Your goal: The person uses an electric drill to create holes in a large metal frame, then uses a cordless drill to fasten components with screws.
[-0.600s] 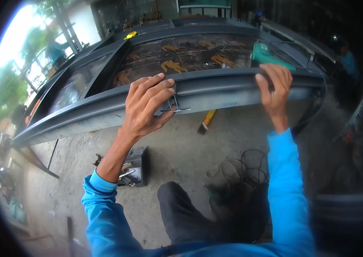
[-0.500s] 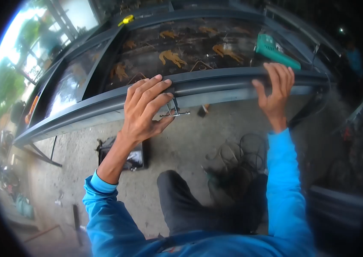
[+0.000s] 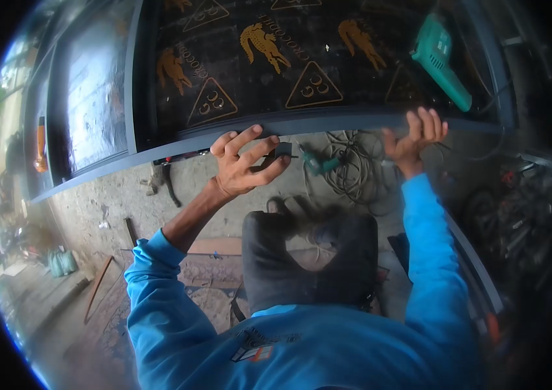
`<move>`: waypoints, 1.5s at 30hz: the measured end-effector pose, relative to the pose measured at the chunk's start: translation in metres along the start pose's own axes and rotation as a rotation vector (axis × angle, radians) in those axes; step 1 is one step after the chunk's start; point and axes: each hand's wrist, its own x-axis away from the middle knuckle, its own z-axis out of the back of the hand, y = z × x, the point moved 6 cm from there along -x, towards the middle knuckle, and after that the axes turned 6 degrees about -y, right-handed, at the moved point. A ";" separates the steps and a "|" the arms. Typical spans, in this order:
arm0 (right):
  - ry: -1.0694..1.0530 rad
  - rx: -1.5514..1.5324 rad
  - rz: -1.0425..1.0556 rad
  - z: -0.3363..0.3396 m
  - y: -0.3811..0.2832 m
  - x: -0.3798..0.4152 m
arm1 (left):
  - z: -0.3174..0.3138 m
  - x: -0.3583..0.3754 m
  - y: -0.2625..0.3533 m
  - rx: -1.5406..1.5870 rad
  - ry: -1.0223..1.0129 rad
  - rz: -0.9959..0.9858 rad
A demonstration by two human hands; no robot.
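Observation:
A long grey metal frame (image 3: 188, 135) crosses in front of me, with a dark printed board (image 3: 230, 65) inside it. My left hand (image 3: 240, 166) is at its near rail, the upper fingertips against the rail. Between its forefinger and thumb sits a short piece of metal profile (image 3: 283, 150), partly hidden by the fingers. My right hand (image 3: 414, 142) rests further right on the same rail, its thumb apart from the slightly bent fingers. Beyond it on the board lies a green power tool (image 3: 442, 58).
Under the frame, a second green power tool (image 3: 320, 162) lies on the concrete floor beside a coiled cable (image 3: 354, 172). An orange-handled tool (image 3: 41, 146) is at the frame's left end. Long metal profiles (image 3: 474, 260) lie to my right, and a green bag (image 3: 61, 262) sits far left.
My view has tilted down and come closer over the frame, so the board's print and the floor cable show more. Both hands remain at the near rail; the left fingers are more spread.

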 end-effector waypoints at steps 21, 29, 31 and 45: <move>0.599 0.036 0.154 0.003 -0.012 -0.003 | -0.024 0.000 0.006 -0.369 0.415 -0.309; 0.712 0.083 0.192 0.007 -0.013 -0.004 | -0.015 -0.006 0.016 -0.328 0.392 -0.347; 0.672 0.078 0.168 0.004 -0.014 0.001 | -0.014 -0.008 0.016 -0.309 0.378 -0.375; 0.664 0.079 0.132 0.001 -0.012 0.001 | -0.018 -0.005 0.013 -0.305 0.423 -0.395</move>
